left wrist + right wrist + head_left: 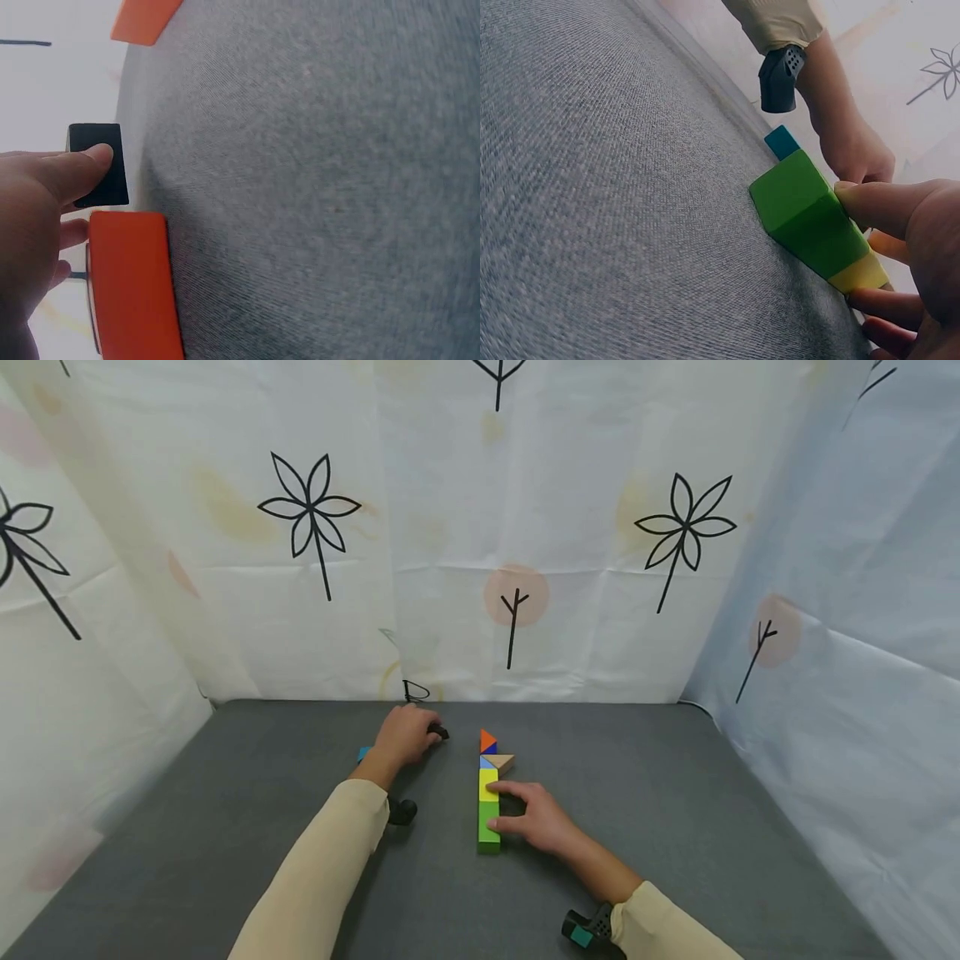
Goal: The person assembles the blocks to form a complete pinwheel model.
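Note:
My left hand (405, 735) is at the far left of the block row and pinches a small black block (99, 169) between thumb and fingers. Close by its fingers in the left wrist view is an orange block (135, 285). My right hand (540, 817) reaches in from the right, its thumb touching the green block (488, 839) and a finger touching the yellow block (484, 775). Beyond them the row continues with a light blue triangle (485, 762), a plain wooden triangle (502, 763), a dark blue piece (491, 749) and an orange triangle (487, 739).
A blue block (364, 752) shows partly behind the left wrist. The blocks rest on a grey cloth-covered table (637, 793). White sheets printed with plants (450, 510) hang at the back and sides. Both wrists wear black camera mounts (588, 927).

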### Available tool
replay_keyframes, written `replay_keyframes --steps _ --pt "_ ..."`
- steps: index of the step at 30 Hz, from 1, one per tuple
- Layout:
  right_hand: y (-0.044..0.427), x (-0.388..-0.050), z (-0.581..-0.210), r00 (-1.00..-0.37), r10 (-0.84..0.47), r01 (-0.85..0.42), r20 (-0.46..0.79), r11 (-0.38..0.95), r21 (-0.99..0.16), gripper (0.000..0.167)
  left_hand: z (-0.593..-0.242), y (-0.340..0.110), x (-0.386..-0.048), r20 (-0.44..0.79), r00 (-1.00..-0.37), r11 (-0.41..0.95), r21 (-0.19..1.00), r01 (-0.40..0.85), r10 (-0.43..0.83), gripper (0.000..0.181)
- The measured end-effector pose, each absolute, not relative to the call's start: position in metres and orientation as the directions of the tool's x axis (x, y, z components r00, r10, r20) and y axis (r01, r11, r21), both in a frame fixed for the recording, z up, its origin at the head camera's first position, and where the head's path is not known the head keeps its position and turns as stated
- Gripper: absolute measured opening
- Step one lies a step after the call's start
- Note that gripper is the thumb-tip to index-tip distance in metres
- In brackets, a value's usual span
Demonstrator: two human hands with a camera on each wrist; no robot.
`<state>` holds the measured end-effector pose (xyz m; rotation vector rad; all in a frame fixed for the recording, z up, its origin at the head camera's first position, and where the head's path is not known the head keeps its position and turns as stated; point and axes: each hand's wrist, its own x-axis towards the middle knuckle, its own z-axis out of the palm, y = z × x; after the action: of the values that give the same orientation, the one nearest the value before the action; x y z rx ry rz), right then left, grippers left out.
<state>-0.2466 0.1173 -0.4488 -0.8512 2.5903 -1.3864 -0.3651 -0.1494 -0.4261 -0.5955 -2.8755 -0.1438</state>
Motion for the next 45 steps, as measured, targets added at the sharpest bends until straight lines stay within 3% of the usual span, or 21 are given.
replay_keyframes --steps 10,25,31,45 --pt "0.118 -0.247 -0.449 -0.844 -0.503 -0.434 0.186 0.438 -0.787 0.049 -0.418 -0.130 -0.359 0.163 -0.891 0.885 0.137 0.445 0.423 0.024" --pt "0.118 -0.244 -0.447 -0.855 -0.491 -0.412 0.169 0.442 -0.797 0.050 -0.417 -0.103 -0.350 0.044 -0.888 0.874 0.162 0.458 0.457 0.024" --pt "0.117 -0.246 -0.448 -0.853 -0.494 -0.414 0.169 0.443 -0.795 0.049 -0.419 -0.104 -0.349 0.015 -0.900 0.868 0.260 0.423 0.435 0.028" --pt "0.115 -0.244 -0.447 -0.855 -0.485 -0.421 0.183 0.444 -0.791 0.049 -0.430 -0.105 -0.355 0.075 -0.927 0.833 0.417 0.364 0.368 0.016"
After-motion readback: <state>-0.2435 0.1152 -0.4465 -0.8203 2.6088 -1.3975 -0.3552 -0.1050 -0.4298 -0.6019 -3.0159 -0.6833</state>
